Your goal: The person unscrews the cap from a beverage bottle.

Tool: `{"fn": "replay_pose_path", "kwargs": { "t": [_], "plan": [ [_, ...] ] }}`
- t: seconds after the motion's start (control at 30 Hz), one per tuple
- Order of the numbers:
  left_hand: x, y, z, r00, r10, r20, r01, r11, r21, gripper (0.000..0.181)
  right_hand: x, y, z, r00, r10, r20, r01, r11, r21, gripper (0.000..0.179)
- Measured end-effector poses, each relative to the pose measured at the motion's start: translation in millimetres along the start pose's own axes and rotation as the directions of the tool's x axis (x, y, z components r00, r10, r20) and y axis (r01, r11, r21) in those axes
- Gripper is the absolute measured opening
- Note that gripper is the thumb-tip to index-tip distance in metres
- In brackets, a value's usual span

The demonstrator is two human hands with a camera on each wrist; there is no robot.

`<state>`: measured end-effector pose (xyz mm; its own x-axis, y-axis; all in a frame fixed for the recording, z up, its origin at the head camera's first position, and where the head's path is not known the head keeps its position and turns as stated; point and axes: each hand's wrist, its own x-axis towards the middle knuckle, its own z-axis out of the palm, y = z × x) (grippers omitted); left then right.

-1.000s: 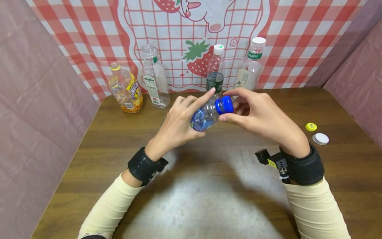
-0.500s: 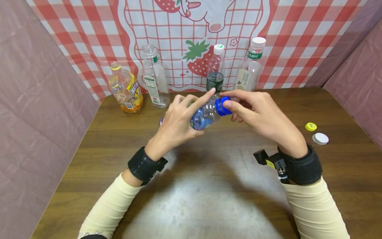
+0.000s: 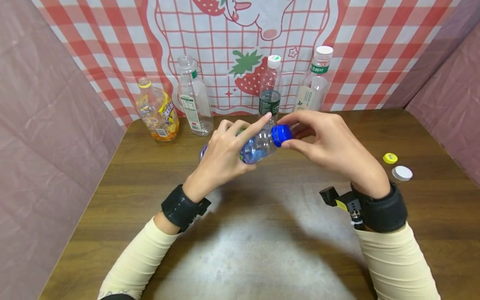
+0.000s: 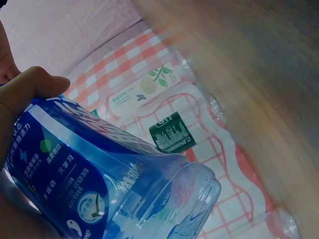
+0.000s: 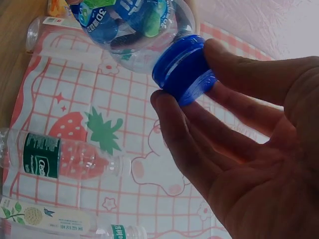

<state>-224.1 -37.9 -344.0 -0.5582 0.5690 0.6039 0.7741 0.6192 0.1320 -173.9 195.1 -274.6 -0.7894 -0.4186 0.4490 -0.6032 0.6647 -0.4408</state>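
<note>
My left hand (image 3: pixel 225 152) grips a clear plastic bottle (image 3: pixel 260 146) with a blue label (image 4: pixel 65 174), holding it tilted above the table with its neck toward the right. On the neck sits a blue cap (image 3: pixel 282 134). My right hand (image 3: pixel 330 141) pinches that cap between thumb and fingers, as the right wrist view also shows with the blue cap (image 5: pixel 184 69) between the fingertips. The left palm and fingers hide much of the bottle's middle.
Along the back stand an uncapped yellow-labelled bottle (image 3: pixel 159 112), an uncapped clear bottle (image 3: pixel 196 104), a green-labelled bottle (image 3: pixel 270 98) and a white-capped bottle (image 3: pixel 313 89). A yellow cap (image 3: pixel 390 158) and a white cap (image 3: pixel 403 173) lie on the table's right side.
My right thumb moved up over the cap half a second ago and is now back at its lower edge. The bottle stays almost in place in my left hand.
</note>
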Motion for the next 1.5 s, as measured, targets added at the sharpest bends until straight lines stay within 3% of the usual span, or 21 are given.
{"fn": "replay_pose_path", "kwargs": {
  "t": [0.2,0.4,0.57,0.73,0.87,1.07,1.17,1.27,1.5],
  "plan": [
    [-3.0,-1.9,-1.1,0.999,-0.041,0.018,0.041,0.998,-0.043,0.116,1.5,0.4,1.2,0.994,-0.105,-0.009,0.105,0.994,0.003,0.040],
    [-1.1,0.3,1.7,0.999,-0.036,0.019,0.037,0.996,-0.080,0.115,0.9,-0.1,1.2,0.994,-0.090,-0.067,0.093,0.995,0.042,0.029],
    [0.6,1.9,3.2,1.000,-0.028,-0.004,0.028,0.996,-0.080,0.115,1.1,-1.6,1.2,0.992,0.084,-0.093,-0.078,0.994,0.074,0.036],
    [0.6,1.1,2.6,0.999,-0.026,-0.023,0.024,0.998,-0.060,0.115,0.4,-3.4,0.0,0.953,0.302,-0.016,-0.301,0.953,0.042,0.041],
    [0.6,0.9,1.6,0.999,-0.025,-0.026,0.024,0.999,-0.036,0.114,0.8,-3.9,0.0,0.936,0.351,0.025,-0.352,0.934,0.061,0.043],
    [0.9,3.0,-0.1,0.999,-0.019,-0.028,0.018,1.000,-0.014,0.112,2.3,-5.1,2.5,0.930,0.368,-0.008,-0.366,0.927,0.087,0.045],
    [1.2,4.3,-0.2,1.000,-0.015,-0.025,0.014,1.000,-0.010,0.113,2.0,-5.1,2.7,0.933,0.359,-0.020,-0.356,0.930,0.088,0.043],
    [1.3,4.6,-0.2,1.000,-0.016,-0.021,0.016,1.000,-0.011,0.113,1.4,-4.2,2.0,0.949,0.315,-0.029,-0.312,0.947,0.070,0.038],
    [0.5,1.7,1.6,0.999,-0.040,-0.002,0.040,0.999,-0.036,0.114,0.8,1.6,0.8,0.994,0.103,-0.025,-0.102,0.994,0.031,0.035]
  ]
}}
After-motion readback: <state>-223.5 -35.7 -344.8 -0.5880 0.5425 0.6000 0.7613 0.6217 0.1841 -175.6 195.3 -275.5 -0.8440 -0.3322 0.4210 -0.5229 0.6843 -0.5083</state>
